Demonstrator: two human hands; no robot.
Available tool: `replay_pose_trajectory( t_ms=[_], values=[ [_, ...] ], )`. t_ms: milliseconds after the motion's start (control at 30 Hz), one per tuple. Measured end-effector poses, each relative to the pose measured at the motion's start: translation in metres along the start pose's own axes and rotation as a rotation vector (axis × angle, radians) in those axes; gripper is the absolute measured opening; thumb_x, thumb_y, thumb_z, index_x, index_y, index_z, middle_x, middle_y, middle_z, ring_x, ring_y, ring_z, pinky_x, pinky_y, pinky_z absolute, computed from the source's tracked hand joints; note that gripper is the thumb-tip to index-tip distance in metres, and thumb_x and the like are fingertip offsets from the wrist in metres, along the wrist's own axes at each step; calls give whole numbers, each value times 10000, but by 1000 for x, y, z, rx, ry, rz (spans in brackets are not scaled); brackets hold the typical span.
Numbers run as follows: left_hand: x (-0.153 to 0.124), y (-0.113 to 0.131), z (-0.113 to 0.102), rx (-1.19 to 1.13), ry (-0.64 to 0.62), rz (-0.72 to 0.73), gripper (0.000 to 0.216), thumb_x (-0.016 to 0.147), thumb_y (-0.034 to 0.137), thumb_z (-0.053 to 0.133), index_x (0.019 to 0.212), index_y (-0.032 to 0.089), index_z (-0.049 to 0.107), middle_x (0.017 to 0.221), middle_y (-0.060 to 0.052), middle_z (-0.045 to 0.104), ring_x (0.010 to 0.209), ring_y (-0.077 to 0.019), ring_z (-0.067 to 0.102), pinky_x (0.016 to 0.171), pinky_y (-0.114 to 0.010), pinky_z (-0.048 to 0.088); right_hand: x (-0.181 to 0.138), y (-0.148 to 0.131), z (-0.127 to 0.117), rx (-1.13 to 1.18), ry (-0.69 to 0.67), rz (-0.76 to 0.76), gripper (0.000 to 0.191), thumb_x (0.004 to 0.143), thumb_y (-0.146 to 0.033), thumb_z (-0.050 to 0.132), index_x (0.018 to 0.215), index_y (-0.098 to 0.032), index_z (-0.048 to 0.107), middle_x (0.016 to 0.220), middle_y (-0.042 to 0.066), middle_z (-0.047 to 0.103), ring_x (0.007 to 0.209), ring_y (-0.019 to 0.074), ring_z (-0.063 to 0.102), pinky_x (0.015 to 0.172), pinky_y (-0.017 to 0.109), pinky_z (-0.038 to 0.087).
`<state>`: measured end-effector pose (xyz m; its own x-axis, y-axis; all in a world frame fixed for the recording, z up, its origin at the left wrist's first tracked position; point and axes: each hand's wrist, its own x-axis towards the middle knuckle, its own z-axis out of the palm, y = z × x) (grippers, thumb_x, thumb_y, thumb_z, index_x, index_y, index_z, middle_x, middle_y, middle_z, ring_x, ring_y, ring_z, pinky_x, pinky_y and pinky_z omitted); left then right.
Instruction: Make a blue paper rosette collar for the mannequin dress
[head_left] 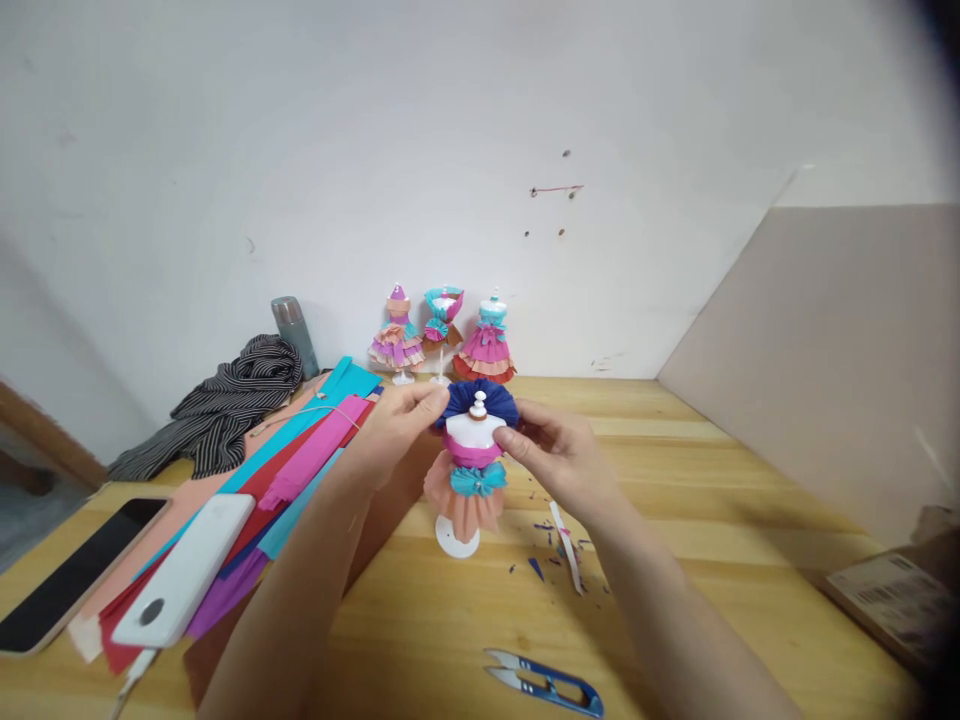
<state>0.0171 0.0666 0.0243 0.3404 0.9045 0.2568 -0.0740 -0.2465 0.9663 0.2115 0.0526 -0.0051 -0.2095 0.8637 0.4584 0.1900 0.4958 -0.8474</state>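
The miniature white mannequin point(466, 431) stands upright on its round base point(456, 540) on the wooden tabletop point(675, 460), fitted with a pink band point(472, 455), turquoise rosette point(465, 482), peach skirt point(463, 510) and, behind its neck, a fanned, pleated dark-blue collar point(499, 400).

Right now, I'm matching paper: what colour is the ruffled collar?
The collar: dark blue, head view.

The mannequin point(471, 432) is white, its ruff point(491, 396) dark blue, its band point(471, 455) magenta, its bow point(478, 481) turquoise, its skirt point(466, 510) peach. The papers point(315, 455) run turquoise, pink, red, purple and peach. The scarf point(232, 393) is black with pale stripes; the corded device point(187, 570) white with a dark spot point(153, 611); the snips point(547, 672) blue with silvery blades point(508, 661); the counter point(690, 480) yellow with streaky grain.
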Motion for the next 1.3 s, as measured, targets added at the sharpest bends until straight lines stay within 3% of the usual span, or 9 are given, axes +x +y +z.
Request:
replay_pose_trajectory(
  t_ms=[167, 400, 733, 833, 1000, 1300],
  values=[
    [-2, -2, 1, 15, -17, 5, 293, 757, 412, 693, 806, 124, 707, 763, -36, 681, 757, -167, 613, 764, -280, 470, 0, 0, -1, 43, -15, 2, 324, 800, -462, 633, 922, -167, 686, 799, 48, 665, 744, 208, 607, 707, 340, 515],
    [0, -6, -4, -10, 14, 14, 358, 791, 467, 635, 651, 137, 646, 657, -13, 614, 664, -136, 577, 687, -260, 475, 1, -1, -2, 60, -21, 8, 296, 815, -455, 619, 896, -180, 695, 806, 50, 654, 778, 225, 616, 735, 361, 513],
    [-1, 1, -12, 121, 14, 58, 99, 738, 196, 660, 770, 134, 730, 775, -35, 727, 751, -142, 647, 725, -248, 498, 0, 5, -2, 51, -11, -2, 243, 830, -419, 618, 874, -189, 685, 790, 38, 629, 760, 205, 592, 720, 333, 496],
    [-2, 2, -13, 138, 30, 46, 96, 740, 192, 651, 740, 129, 723, 759, -34, 727, 738, -143, 654, 713, -249, 505, -1, 5, -2, 26, -1, -1, 245, 830, -428, 616, 828, -189, 667, 740, 26, 597, 738, 198, 582, 699, 320, 491],
    [-5, 5, -12, 158, 36, 52, 171, 761, 240, 643, 860, 133, 732, 848, -50, 748, 801, -155, 674, 741, -256, 519, 0, 4, -1, 23, 3, 4, 266, 827, -450, 616, 835, -190, 668, 728, 24, 596, 728, 197, 580, 685, 309, 491],
    [-3, 2, -10, 252, 123, -5, 106, 676, 242, 649, 659, 138, 657, 690, -29, 691, 686, -158, 646, 655, -269, 501, -1, 4, -1, 36, -3, -9, 251, 838, -415, 614, 910, -193, 705, 774, 29, 625, 749, 196, 591, 705, 314, 494]
  ],
)
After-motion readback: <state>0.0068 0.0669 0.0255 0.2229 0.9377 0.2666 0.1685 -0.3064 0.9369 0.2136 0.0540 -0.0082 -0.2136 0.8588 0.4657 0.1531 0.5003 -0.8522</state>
